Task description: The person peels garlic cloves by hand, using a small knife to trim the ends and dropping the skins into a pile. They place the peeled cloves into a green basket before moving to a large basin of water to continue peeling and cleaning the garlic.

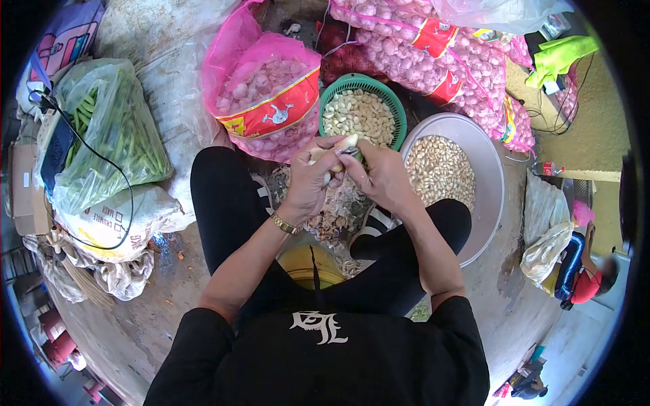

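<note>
In front of my lap, my left hand (pixel 313 177) is closed around garlic, with pale cloves showing between the fingers. My right hand (pixel 380 174) meets it, its thumb and fingers pressed round a small dark-and-metallic tool, perhaps a knife, mostly hidden by the grip. Between the two hands a pale garlic clove (pixel 348 141) sticks up at the fingertips. Just beyond them stands a green plastic basket (pixel 399 108) of peeled cloves (pixel 359 111). To the right, a large whitish basin (pixel 489 193) holds unpeeled-looking cloves (pixel 440 169). Garlic skins (pixel 332 220) litter the ground below my hands.
An opened pink mesh sack (pixel 267 98) of garlic stands beyond my left hand. More full garlic sacks (pixel 433 61) are piled at the back right. Bagged green pods (pixel 115 128) rest on a white sack (pixel 101 227) at left. Another person (pixel 588 274) is at far right.
</note>
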A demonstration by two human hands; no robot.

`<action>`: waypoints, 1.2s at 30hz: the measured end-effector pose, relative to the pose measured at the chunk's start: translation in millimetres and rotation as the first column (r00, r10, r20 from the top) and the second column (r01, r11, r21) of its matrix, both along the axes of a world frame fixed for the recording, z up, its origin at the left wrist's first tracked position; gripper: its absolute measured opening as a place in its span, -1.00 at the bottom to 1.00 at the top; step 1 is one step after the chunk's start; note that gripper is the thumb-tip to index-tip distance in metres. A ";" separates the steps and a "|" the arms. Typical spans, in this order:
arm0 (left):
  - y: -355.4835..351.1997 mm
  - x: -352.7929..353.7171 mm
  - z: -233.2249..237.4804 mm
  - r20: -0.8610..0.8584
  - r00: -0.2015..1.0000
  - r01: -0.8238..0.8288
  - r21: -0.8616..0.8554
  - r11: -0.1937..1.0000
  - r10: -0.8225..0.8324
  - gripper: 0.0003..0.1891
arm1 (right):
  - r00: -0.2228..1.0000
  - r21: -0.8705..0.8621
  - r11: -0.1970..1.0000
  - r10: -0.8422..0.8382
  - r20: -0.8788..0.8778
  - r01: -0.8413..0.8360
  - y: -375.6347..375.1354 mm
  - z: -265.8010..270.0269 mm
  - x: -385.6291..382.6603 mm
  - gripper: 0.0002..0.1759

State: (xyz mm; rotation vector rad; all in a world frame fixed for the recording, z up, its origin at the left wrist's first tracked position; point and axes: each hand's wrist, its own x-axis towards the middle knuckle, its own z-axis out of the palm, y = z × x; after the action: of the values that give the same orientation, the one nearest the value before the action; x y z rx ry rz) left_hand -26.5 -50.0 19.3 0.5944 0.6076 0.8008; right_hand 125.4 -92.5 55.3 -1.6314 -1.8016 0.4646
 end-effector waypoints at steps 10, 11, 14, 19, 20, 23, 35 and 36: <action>-7.0 -5.4 6.9 -0.008 1.000 -0.005 -0.051 0.999 0.005 -0.68 | 0.948 0.089 0.979 0.151 0.279 -0.182 -6.8 18.1 12.8 -0.58; -4.8 -5.7 5.7 -0.007 1.000 -0.006 -0.048 0.999 0.005 -0.68 | 0.963 0.051 0.983 0.160 0.217 -0.175 -10.7 22.8 17.7 -0.60; 4.8 -11.8 -1.5 0.099 0.994 -0.046 -0.074 0.996 0.053 -0.64 | 0.998 0.011 0.999 0.048 -0.048 -0.048 -18.7 22.0 17.1 -0.62; 0.4 -11.7 1.8 0.118 0.989 0.090 -0.045 0.995 -0.084 -0.60 | 0.733 -0.281 0.960 -0.186 -0.654 -0.008 -9.1 26.1 2.2 -0.72; -0.8 -9.2 4.7 0.118 0.989 0.093 -0.047 0.995 -0.087 -0.60 | 0.733 -0.256 0.966 -0.153 -0.663 -0.030 -8.4 12.7 -0.3 -0.76; 0.4 -7.1 10.1 0.140 0.980 0.147 -0.018 0.989 -0.143 -0.62 | 0.618 -0.322 0.944 -0.209 -0.758 -0.075 -7.6 5.9 2.2 -0.75; 3.2 -6.1 -5.6 -0.004 0.983 0.182 -0.161 0.970 -0.185 -0.80 | 0.839 -0.077 0.996 -0.085 -0.538 0.051 -6.4 0.7 5.3 -0.82; 3.5 -7.1 -4.2 -0.027 0.983 0.178 -0.145 0.973 -0.184 -0.82 | 0.839 -0.076 0.996 -0.084 -0.537 0.050 -6.7 2.8 6.3 -0.82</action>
State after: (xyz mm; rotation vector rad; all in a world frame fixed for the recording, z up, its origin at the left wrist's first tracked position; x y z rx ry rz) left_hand -33.6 -46.5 15.1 0.5282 0.6320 0.5706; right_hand 131.7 -99.2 58.1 -1.4077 -1.3093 0.8585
